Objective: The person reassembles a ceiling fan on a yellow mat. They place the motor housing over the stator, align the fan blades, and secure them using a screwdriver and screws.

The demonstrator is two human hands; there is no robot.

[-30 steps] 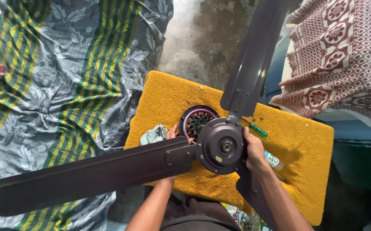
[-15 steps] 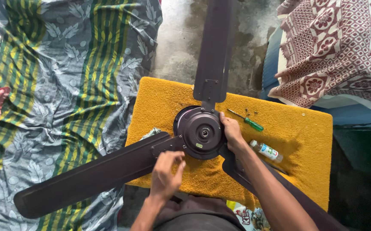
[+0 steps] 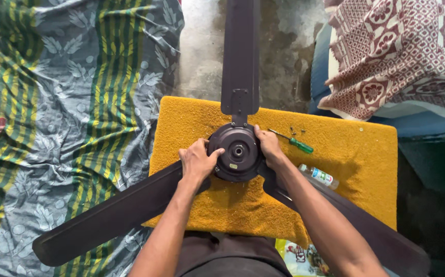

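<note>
Head view: your left hand [image 3: 198, 161] grips the left edge of the dark ceiling fan's round motor housing [image 3: 235, 152], thumb hooked over its rim; your right hand [image 3: 270, 147] clasps the right edge, fingers curled against it. Both grips are closed on the housing. The housing rests on a mustard-yellow padded bench [image 3: 356, 169], roughly at its left-centre. Three dark blades are attached: one blade [image 3: 240, 56] runs straight away from you over the bare concrete floor [image 3: 202, 46], a second [image 3: 115, 215] runs down-left off the bench edge over a grey leaf-print cloth with green-yellow stripes [image 3: 79, 102], a third [image 3: 366, 231] runs down-right beneath your right forearm. On the bench, just right of your right hand, lies a green-handled screwdriver [image 3: 294, 142] with a few small screws [image 3: 297, 131] near its shaft. A small clear plastic bottle [image 3: 319, 176] lies on its side near your right forearm; its contents cannot be read. A maroon patterned cloth [image 3: 402, 51] lies upper right.
</note>
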